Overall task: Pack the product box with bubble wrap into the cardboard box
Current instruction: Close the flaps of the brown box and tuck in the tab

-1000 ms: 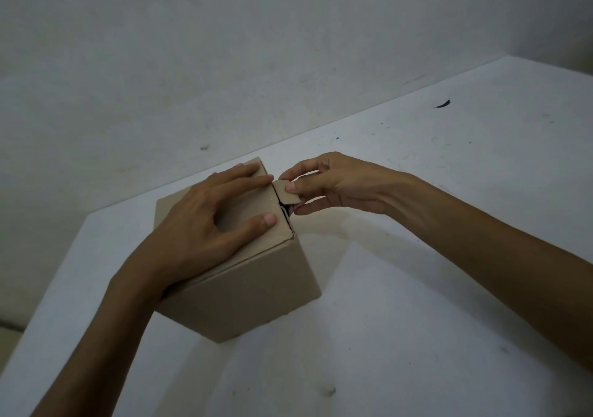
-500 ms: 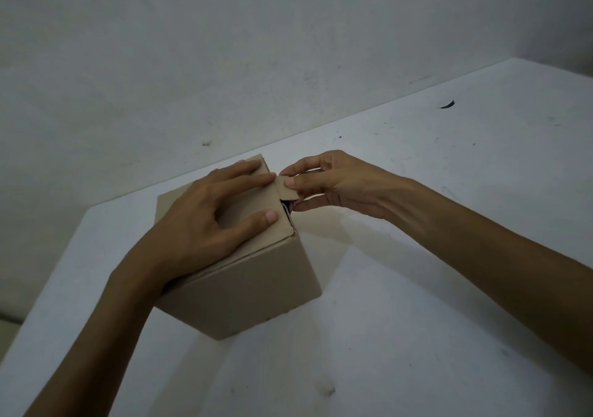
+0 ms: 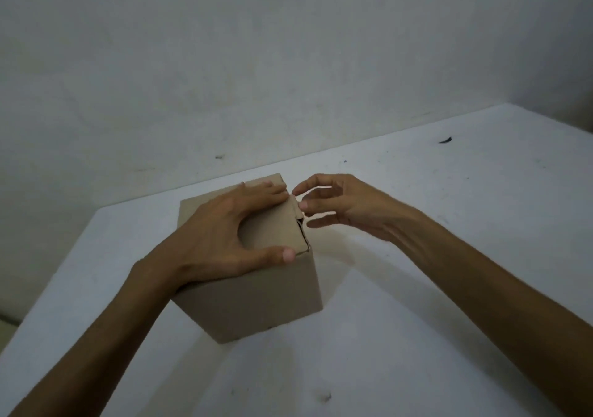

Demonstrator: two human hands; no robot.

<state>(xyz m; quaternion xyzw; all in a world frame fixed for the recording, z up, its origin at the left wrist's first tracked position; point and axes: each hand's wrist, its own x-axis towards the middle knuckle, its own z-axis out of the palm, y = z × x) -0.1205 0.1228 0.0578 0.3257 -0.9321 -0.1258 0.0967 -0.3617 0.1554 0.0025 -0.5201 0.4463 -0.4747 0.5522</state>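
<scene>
Resting on the white worktop (image 3: pixel 417 288) — brown cube-shaped cardboard box (image 3: pixel 256 298), flaps folded down. Left hand (image 3: pixel 221 233) spread flat on its top, pressing, gripping nothing. Right hand (image 3: pixel 340 205) just beside the right top edge — open, fingertips at the small flap (image 3: pixel 296 208).

- The box (image 3: pixel 256 294) is plain brown cardboard, with no print or pattern, and darker along the slit at its 3 o'clock top edge.
- The bench (image 3: pixel 417 288) is white, speckled with small dark and bluish flecks; a black mark (image 3: pixel 445 140) sits toward 1 o'clock and a dark scuff (image 3: pixel 326 397) toward 6 o'clock.
- The wall (image 3: pixel 256 63) is a dull grey-white, faintly mottled, with a few dark specks.
- A pale, warm patch of light tints the bench just at 3 o'clock of the box.
</scene>
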